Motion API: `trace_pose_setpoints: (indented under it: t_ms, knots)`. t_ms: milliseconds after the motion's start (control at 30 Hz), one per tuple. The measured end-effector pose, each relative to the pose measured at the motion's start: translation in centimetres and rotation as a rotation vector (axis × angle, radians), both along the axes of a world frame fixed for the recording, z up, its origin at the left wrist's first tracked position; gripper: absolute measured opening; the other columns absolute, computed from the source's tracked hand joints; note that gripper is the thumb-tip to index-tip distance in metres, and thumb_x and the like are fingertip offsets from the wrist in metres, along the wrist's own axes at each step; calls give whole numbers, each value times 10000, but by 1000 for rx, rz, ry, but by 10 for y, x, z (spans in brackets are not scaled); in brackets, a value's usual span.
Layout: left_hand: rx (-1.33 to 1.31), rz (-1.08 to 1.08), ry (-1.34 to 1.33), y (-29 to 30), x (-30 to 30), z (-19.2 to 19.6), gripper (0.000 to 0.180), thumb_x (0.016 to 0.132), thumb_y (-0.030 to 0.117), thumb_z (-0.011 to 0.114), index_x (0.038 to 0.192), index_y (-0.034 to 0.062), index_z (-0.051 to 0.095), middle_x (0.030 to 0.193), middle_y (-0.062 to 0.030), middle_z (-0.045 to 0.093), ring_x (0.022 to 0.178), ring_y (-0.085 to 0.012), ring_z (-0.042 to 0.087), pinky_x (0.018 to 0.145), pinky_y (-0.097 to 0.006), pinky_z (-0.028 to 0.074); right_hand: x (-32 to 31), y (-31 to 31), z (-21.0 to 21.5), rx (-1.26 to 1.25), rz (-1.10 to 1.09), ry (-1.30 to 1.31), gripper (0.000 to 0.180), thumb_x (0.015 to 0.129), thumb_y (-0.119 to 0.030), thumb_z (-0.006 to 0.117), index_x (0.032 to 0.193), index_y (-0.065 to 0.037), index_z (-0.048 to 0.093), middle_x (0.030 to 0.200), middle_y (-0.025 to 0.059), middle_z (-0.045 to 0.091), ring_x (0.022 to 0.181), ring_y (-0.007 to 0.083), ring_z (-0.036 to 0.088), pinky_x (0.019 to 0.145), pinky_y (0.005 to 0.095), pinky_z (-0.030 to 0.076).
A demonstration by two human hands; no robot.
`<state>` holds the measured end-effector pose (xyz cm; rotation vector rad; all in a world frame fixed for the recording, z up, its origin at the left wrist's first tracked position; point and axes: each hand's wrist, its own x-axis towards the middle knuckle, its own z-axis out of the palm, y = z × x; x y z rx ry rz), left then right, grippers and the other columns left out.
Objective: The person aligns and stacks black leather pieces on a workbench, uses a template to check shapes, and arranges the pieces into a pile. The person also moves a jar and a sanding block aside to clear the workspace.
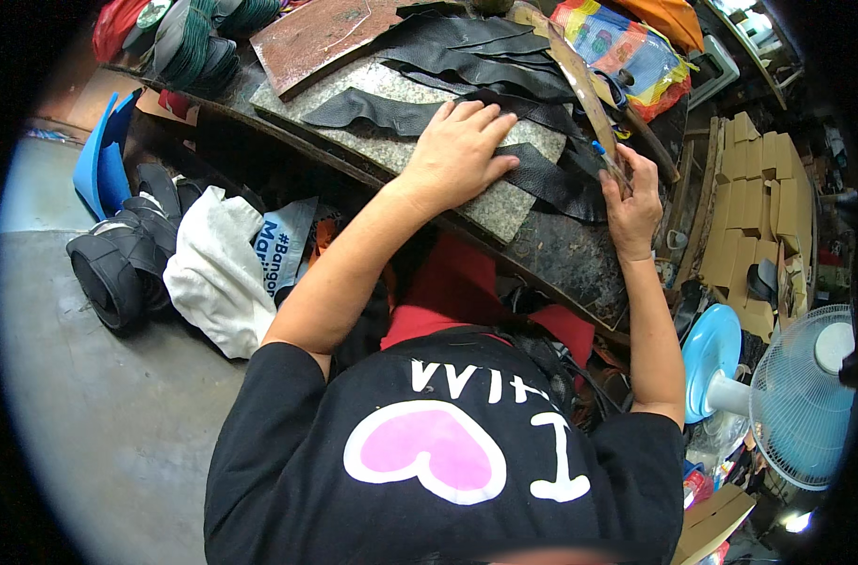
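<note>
The speckled stone slab (504,209) sits on the dark tabletop (584,264). The left grip (460,162) is flat on the slab, its fingers apart, not squeezing anything. One black leather strip (372,114) goes from under its fingers toward the slab's left end. Another leather strip (556,183) starts by its thumb and hangs past the slab's right edge. The right grip (634,209), just right of the slab, pinches a thin blue-ended tool (599,148). More black leather (476,38) is piled along the slab's far side.
</note>
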<state>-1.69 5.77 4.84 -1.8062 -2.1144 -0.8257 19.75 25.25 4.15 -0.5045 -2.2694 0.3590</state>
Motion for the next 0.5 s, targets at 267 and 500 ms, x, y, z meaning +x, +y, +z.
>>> trace_pose_setpoints:
  t_ms: [267, 500]
  knots:
    - [55, -163, -28, -9, -1, 0, 280, 814, 195, 740, 1072, 93, 702, 940, -45, 659, 961, -257, 601, 894, -382, 501, 1, 2, -2, -44, 9, 5, 370, 905, -274, 716, 1238, -131, 643, 1136, 89, 635, 965, 267, 688, 801, 368, 556]
    - [16, 29, 60, 19, 4, 4, 207, 816, 145, 706, 1011, 76, 700, 931, -69, 665, 928, -273, 617, 828, -384, 534, 2, 1, -1, -12, 10, -33, 362, 927, -288, 690, 1242, -118, 637, 1141, 98, 634, 984, 278, 677, 819, 375, 548]
